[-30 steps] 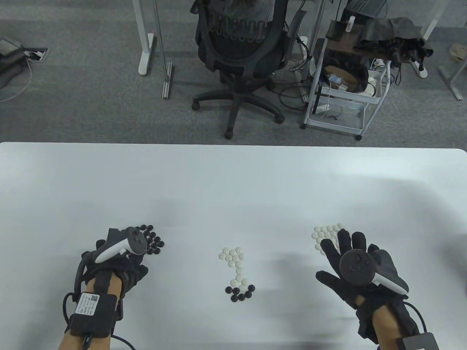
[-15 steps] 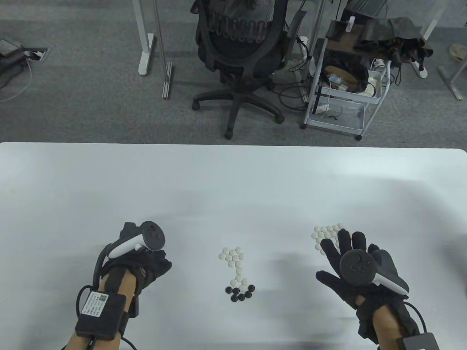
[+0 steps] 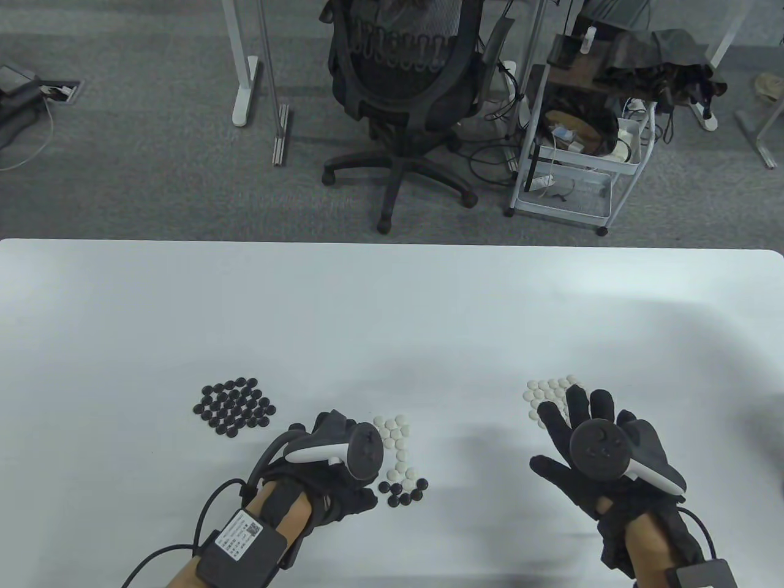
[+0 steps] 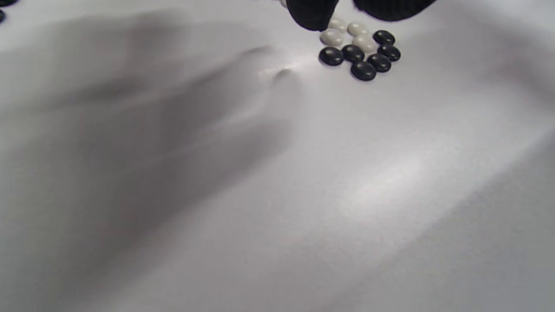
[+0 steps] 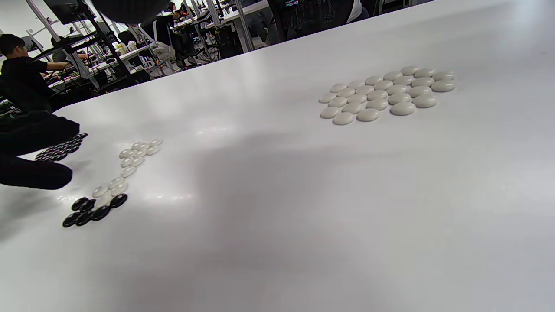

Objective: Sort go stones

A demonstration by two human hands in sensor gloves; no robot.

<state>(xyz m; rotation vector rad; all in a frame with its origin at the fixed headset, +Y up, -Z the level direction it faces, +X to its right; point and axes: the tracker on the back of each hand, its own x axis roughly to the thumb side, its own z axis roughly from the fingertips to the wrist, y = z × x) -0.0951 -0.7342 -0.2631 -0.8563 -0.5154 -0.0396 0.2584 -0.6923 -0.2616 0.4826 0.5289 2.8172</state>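
Note:
A sorted patch of black stones (image 3: 233, 407) lies at the left. A sorted patch of white stones (image 3: 548, 391) lies at the right. Between them is a mixed group: a string of white stones (image 3: 393, 433) running down to a cluster of black stones (image 3: 404, 490). My left hand (image 3: 343, 484) hovers just left of that cluster. In the left wrist view its fingertips (image 4: 312, 15) hang apart above the black stones (image 4: 362, 58), holding nothing. My right hand (image 3: 582, 429) lies flat with its fingers spread, and their tips overlap the near edge of the white patch (image 5: 386, 93).
The white table (image 3: 392, 306) stretches far beyond the stones. Past its far edge stand an office chair (image 3: 404, 79) and a wire cart (image 3: 576, 153) on the floor.
My left hand has moved right, from over the black patch to the mixed group in the middle, uncovering the black patch. The right hand has not moved.

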